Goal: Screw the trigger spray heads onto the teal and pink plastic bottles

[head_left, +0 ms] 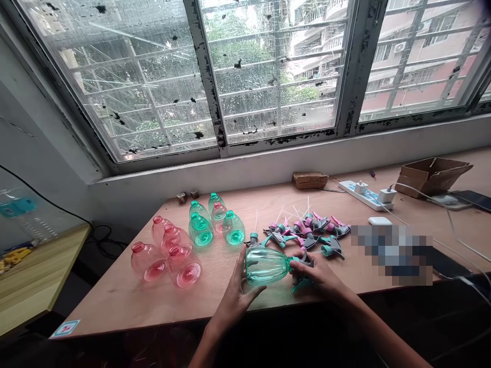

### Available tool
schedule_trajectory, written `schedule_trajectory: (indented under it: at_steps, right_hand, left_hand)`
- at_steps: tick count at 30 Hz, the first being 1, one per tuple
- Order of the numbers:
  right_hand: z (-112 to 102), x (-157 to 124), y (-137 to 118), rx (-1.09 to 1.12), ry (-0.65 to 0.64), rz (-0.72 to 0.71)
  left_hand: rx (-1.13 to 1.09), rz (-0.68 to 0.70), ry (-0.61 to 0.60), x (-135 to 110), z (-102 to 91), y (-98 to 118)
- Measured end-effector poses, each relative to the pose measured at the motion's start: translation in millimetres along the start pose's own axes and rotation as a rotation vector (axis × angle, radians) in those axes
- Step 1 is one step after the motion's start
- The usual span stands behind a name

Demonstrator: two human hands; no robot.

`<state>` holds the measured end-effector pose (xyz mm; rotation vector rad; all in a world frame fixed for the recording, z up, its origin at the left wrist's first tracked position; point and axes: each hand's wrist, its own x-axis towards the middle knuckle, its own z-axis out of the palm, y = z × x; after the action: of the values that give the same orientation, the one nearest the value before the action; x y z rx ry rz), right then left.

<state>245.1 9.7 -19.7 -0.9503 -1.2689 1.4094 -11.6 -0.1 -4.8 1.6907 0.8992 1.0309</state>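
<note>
A clear green bottle [266, 267] lies sideways in the air above the table's front edge, its neck pointing right. My left hand [240, 283] is closed round its base end. At the neck, my right hand [312, 271] grips a grey and green spray head [303, 259], which meets the bottle's mouth; whether it is screwed tight I cannot tell. Just behind lies a heap of loose spray heads [307, 230] in grey, pink and green, several with thin white tubes sticking up.
Pink bottles [143, 260] and green bottles [201, 230] stand open at the left of the wooden table [126, 301]. Toward the back right are a power strip [366, 195] with cables, a cardboard box [425, 176] and a brown packet [310, 180]. A window runs behind.
</note>
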Motion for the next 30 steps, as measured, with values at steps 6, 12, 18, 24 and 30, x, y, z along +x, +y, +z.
schedule_trajectory:
  at_steps: [6,12,18,24,30]
  right_hand:
    - [1,-2,-3,-0.010,-0.010,0.000]
    - [1,0,-3,0.001,0.001,-0.013]
    - [1,-1,-3,-0.001,-0.013,-0.018]
    - [1,-2,-4,-0.023,-0.014,-0.008]
    - [-1,-2,-1,-0.009,-0.012,0.009]
  left_hand:
    - [-0.046,-0.048,0.009,-2,-2.2,-2]
    - [-0.028,-0.038,0.013,-1,-1.1,1]
    - [0.022,-0.025,-0.003,-2,-1.7,1]
    - [0.030,-0.052,0.034,-2,-5.1,-5]
    - [-0.018,0.024,-0.037,-3,-0.4,6]
